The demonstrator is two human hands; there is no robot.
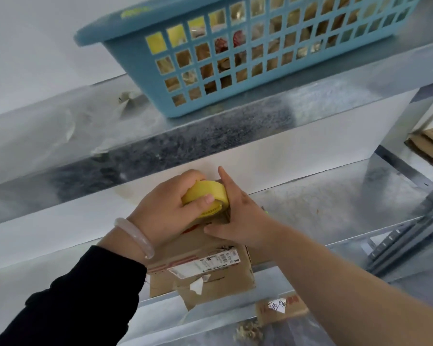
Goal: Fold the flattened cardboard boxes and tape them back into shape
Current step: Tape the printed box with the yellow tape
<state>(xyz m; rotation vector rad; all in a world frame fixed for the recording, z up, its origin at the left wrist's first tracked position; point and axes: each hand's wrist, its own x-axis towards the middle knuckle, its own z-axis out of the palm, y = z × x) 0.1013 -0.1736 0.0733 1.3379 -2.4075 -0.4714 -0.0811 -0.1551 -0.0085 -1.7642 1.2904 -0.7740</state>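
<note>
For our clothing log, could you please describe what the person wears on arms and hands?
The left arm has a long black sleeve and a pale, translucent bangle at the wrist. The right arm shows no sleeve. The left hand and right hand are ungloved.

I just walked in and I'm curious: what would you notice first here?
The bright yellow tape roll pops first, held on top of the cardboard box in the middle. Above it, a big blue basket sits on the upper metal shelf.
</note>
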